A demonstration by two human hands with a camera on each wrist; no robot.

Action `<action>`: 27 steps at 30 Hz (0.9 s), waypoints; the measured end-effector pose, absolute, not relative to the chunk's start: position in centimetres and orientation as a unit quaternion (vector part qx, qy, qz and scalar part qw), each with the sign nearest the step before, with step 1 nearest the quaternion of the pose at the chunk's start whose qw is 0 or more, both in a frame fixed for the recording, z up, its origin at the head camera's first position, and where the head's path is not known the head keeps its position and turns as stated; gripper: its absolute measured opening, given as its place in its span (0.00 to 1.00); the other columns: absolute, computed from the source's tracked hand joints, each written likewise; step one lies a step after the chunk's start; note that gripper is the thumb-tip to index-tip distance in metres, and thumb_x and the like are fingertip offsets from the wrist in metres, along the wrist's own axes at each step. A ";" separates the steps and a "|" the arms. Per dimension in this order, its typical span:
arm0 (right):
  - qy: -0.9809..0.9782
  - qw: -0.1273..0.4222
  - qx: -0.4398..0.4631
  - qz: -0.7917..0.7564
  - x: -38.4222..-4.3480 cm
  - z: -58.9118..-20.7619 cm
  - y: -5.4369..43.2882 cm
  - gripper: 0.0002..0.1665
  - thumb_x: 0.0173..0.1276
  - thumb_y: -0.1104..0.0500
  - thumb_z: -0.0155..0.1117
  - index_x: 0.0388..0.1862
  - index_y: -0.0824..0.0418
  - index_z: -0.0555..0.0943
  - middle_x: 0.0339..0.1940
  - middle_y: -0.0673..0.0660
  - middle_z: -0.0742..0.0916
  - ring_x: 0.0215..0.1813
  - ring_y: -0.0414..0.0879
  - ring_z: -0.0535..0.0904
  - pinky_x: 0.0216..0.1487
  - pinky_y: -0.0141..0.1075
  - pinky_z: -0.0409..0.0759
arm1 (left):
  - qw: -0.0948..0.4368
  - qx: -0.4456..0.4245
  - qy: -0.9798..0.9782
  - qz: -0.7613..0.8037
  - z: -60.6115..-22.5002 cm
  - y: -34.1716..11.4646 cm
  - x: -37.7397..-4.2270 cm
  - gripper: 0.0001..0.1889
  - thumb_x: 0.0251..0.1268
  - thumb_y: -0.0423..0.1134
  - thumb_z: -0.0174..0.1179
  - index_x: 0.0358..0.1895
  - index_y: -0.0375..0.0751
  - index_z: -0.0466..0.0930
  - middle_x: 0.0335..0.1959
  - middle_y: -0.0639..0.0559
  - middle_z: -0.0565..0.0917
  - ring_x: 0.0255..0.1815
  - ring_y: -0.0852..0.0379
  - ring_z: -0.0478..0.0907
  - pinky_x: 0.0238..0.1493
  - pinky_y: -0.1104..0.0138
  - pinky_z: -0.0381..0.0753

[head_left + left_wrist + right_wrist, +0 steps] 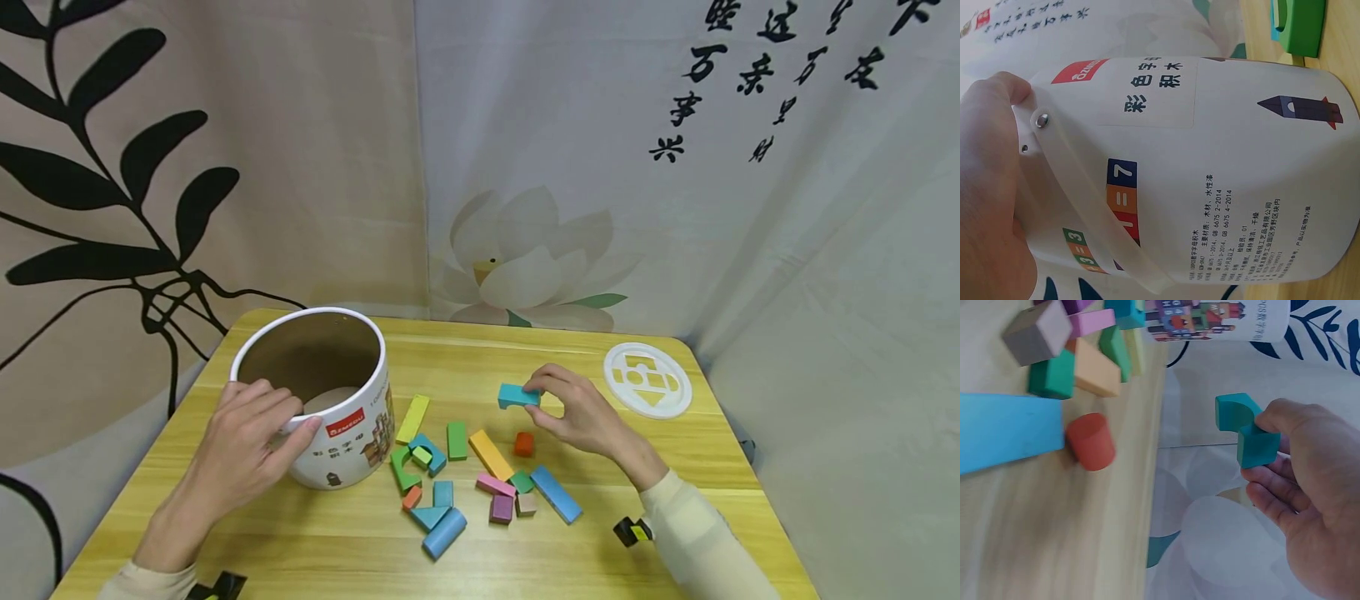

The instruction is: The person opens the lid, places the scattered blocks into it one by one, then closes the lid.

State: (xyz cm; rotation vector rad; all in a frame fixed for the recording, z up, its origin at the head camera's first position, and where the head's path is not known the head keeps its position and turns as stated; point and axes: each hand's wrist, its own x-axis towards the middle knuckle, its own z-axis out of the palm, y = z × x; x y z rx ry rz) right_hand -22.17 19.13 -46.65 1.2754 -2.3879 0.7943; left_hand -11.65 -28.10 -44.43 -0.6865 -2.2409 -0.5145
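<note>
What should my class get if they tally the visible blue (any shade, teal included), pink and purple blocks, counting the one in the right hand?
Blue: 6 (held arch, loose arch, long plank, small rectangle, triangle, cylinder)
Pink: 1 (bar)
Purple: 1 (small block)
Total: 8

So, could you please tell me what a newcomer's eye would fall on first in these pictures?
Probably the big white bucket at the left of the wooden table, its rim gripped by the left hand. Next, perhaps the blue arch block the right hand holds up, beyond most scattered blocks. Behind, a black leaf print marks the backdrop's left side.
</note>
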 end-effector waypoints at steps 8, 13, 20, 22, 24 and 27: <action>-0.825 0.187 0.455 0.279 -22.9 -44.4 18.0 0.14 0.69 0.66 0.82 0.52 0.63 0.89 0.49 0.55 0.90 0.46 0.44 0.90 0.50 0.40 0.91 | 0.351 -0.260 -0.877 -0.200 -44.5 -28.3 -11.5 0.29 0.90 0.62 0.47 0.26 0.51 0.76 0.23 0.60 0.77 0.32 0.59 0.67 0.50 0.64 0.59; -0.811 0.206 0.468 0.284 -23.4 -43.0 16.8 0.15 0.67 0.67 0.82 0.52 0.63 0.89 0.50 0.56 0.90 0.46 0.45 0.90 0.50 0.40 0.91 | 0.354 -0.258 -0.877 -0.200 -44.5 -28.3 -11.5 0.31 0.91 0.64 0.45 0.26 0.51 0.76 0.23 0.60 0.78 0.33 0.59 0.67 0.50 0.64 0.59; -0.801 0.214 0.482 0.284 -23.6 -41.4 14.5 0.15 0.69 0.65 0.82 0.52 0.64 0.90 0.51 0.57 0.90 0.47 0.46 0.89 0.52 0.39 0.91 | 0.352 -0.260 -0.876 -0.200 -44.3 -28.4 -11.6 0.31 0.90 0.64 0.46 0.26 0.50 0.77 0.23 0.59 0.77 0.33 0.58 0.68 0.51 0.64 0.59; -0.796 0.219 0.488 0.283 -23.7 -41.0 13.8 0.15 0.69 0.65 0.82 0.52 0.64 0.90 0.51 0.57 0.90 0.46 0.47 0.89 0.52 0.39 0.91 | 0.351 -0.260 -0.877 -0.201 -44.3 -28.3 -11.6 0.31 0.90 0.64 0.46 0.26 0.50 0.77 0.23 0.59 0.77 0.33 0.58 0.68 0.51 0.64 0.59; -0.788 0.227 0.496 0.285 -23.8 -40.6 13.1 0.15 0.68 0.66 0.82 0.52 0.65 0.89 0.50 0.57 0.90 0.46 0.48 0.89 0.51 0.38 0.90 | 0.352 -0.262 -0.875 -0.203 -44.3 -28.3 -11.6 0.30 0.90 0.64 0.47 0.26 0.50 0.77 0.23 0.59 0.77 0.33 0.58 0.68 0.51 0.64 0.59; -0.776 0.237 0.506 0.292 -23.9 -40.1 12.1 0.15 0.68 0.67 0.81 0.52 0.65 0.89 0.50 0.57 0.90 0.46 0.48 0.88 0.50 0.38 0.90 | 0.355 -0.263 -0.874 -0.203 -44.3 -28.3 -11.6 0.30 0.90 0.64 0.47 0.26 0.50 0.77 0.23 0.59 0.77 0.33 0.59 0.68 0.51 0.64 0.59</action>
